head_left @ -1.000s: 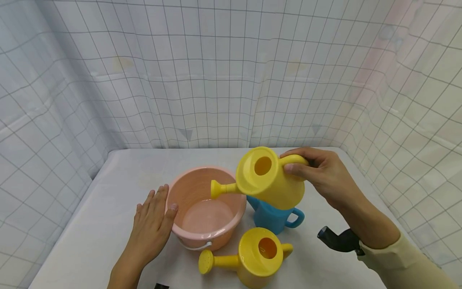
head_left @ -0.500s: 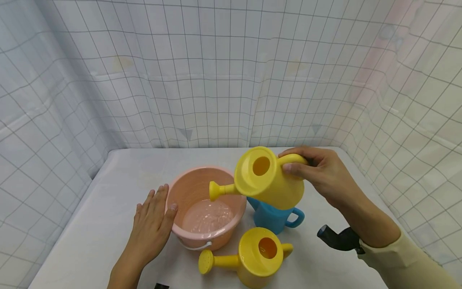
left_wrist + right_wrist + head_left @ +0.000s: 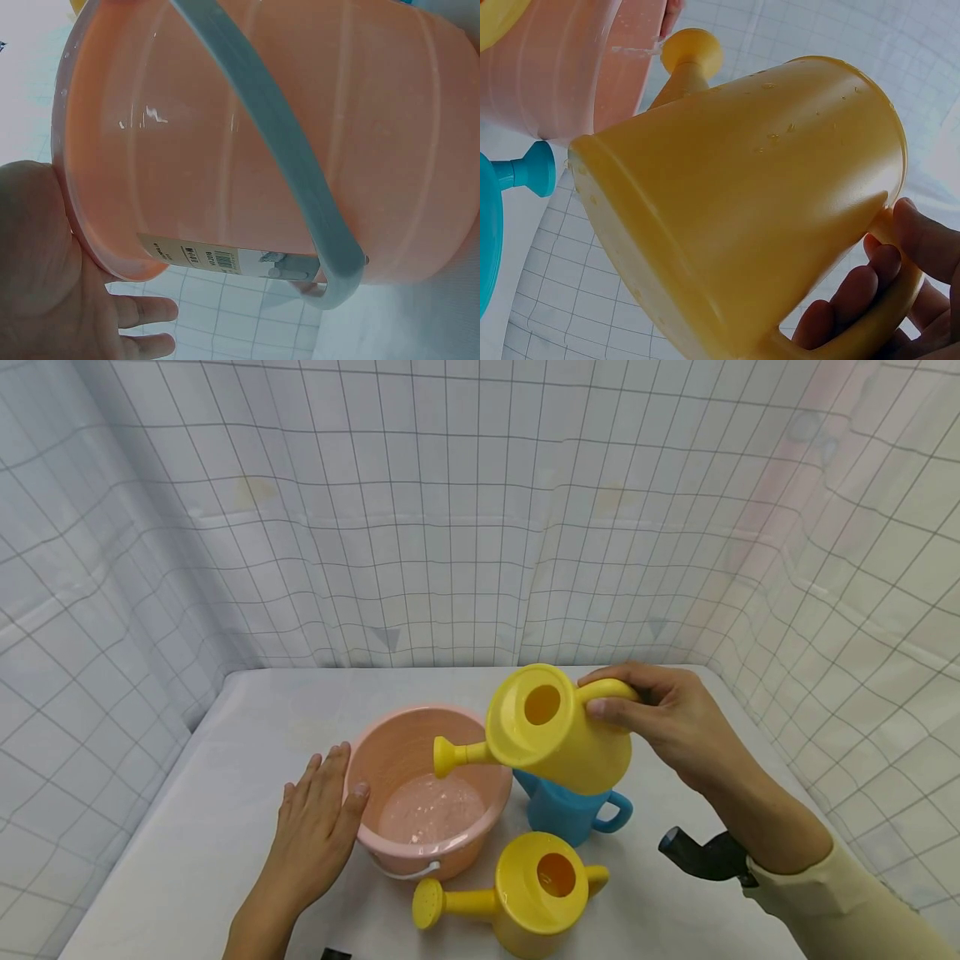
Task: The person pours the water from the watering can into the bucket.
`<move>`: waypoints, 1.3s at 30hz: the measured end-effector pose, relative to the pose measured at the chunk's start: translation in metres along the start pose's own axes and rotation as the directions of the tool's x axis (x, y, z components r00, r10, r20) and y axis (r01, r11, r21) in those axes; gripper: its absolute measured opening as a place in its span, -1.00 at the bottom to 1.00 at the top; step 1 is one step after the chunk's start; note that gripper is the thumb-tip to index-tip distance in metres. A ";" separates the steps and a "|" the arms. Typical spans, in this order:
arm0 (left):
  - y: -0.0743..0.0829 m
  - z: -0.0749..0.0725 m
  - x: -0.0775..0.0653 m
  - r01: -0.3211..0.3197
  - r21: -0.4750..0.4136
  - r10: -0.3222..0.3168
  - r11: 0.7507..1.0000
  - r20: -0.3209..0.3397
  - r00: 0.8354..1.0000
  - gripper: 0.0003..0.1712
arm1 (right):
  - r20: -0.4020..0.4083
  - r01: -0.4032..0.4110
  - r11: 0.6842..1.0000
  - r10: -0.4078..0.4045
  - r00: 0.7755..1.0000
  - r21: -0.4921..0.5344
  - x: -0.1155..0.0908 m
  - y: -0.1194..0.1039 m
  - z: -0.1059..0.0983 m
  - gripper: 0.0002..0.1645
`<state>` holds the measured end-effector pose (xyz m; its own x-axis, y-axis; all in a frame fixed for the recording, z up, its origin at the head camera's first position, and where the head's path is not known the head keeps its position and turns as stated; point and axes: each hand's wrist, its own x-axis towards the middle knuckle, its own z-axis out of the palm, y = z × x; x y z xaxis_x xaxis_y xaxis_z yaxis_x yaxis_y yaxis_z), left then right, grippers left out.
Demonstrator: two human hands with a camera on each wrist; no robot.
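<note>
My right hand (image 3: 675, 718) grips the handle of a yellow watering can (image 3: 570, 743), its thumb on top and fingers curled underneath. The can is tilted left, with its spout over the pink bucket (image 3: 367, 777). In the right wrist view, thin water streams leave the spout's rose (image 3: 692, 51), and droplets dot the yellow body. Water ripples on the bucket's bottom. Against the bucket's left rim lies my left hand (image 3: 318, 835), fingers straight. The left wrist view shows its palm (image 3: 45, 277) at the rim and the bucket's grey handle (image 3: 277, 142) hanging down.
A second yellow watering can (image 3: 532, 918) stands in front of the bucket, spout pointing left. Behind it, partly hidden under the raised can, is a blue watering can (image 3: 566, 814). Grid-patterned white curtains (image 3: 480, 527) enclose the white table (image 3: 187, 818).
The raised can has shifted slightly left and tipped a little further. The water in the bucket went from calm to rippling. My left hand has stayed in place.
</note>
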<state>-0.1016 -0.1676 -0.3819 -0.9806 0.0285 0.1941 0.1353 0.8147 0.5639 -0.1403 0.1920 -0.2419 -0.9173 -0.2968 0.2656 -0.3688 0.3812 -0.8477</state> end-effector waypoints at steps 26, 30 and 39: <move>0.000 0.000 -0.001 -0.012 -0.006 0.012 1.000 -0.007 1.000 -0.29 | 0.005 -0.021 1.000 0.021 1.000 -0.011 0.001 -0.003 -0.002 -0.69; 0.000 0.000 -0.001 -0.012 -0.005 0.012 1.000 -0.005 1.000 -0.29 | 0.010 -0.027 1.000 0.027 1.000 -0.011 0.000 -0.004 -0.002 -0.69; 0.001 0.000 -0.001 -0.005 -0.006 0.005 1.000 -0.003 1.000 -0.29 | 0.016 -0.021 1.000 0.021 1.000 -0.004 0.000 -0.004 -0.002 -0.68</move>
<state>-0.1008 -0.1671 -0.3816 -0.9794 0.0314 0.1993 0.1415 0.8112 0.5673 -0.1393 0.1918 -0.2376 -0.9225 -0.3022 0.2402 -0.3498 0.3910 -0.8513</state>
